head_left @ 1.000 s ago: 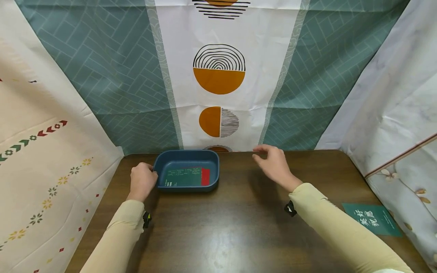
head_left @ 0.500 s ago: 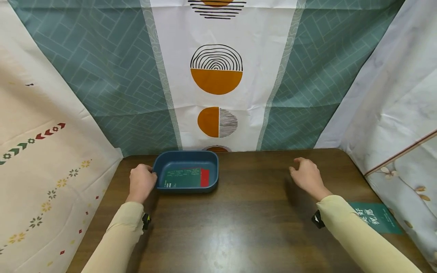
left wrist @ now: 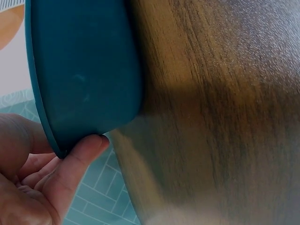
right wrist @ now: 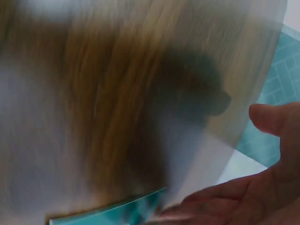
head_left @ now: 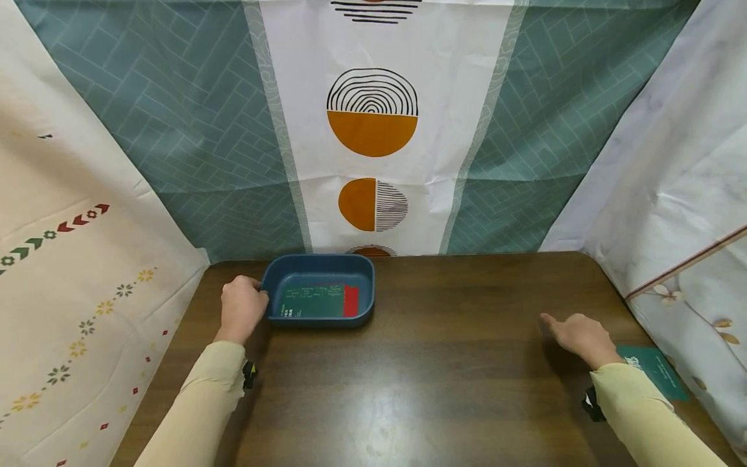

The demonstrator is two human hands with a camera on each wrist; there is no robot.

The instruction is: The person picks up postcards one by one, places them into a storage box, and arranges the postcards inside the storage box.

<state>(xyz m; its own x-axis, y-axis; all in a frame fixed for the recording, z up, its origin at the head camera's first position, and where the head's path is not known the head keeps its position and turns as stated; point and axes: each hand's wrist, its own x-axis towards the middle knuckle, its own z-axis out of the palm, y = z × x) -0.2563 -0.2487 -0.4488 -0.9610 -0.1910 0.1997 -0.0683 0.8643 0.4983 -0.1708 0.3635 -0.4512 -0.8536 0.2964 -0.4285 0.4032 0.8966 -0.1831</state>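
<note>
A blue rectangular tray (head_left: pixel 315 259) stands at the back left of the table. In it lies a dark green card with a red end (head_left: pixel 315 301), printed with characters. My left hand (head_left: pixel 242 310) pinches the tray's left end by the rim; the left wrist view has the thumb (left wrist: pixel 77 161) against the outside of the wall. Over the right side of the table is my right hand (head_left: pixel 583 338), holding nothing, thumb apart from the fingers. Beside it lies another green card (head_left: pixel 656 371) with white print, partly hidden by the hand and sleeve; its edge (right wrist: pixel 108 213) shows below the fingers in the right wrist view.
The brown wooden table (head_left: pixel 408 376) ends at a patterned green and white cloth (head_left: pixel 373 130) behind. A cream cloth (head_left: pixel 117 311) hangs along the left side, and a white floral cloth (head_left: pixel 688 272) along the right, close to the card.
My right hand has moved right and toward me, from beyond the tray's right side to beside the green card on the table. The left hand and the tray have stayed in place.
</note>
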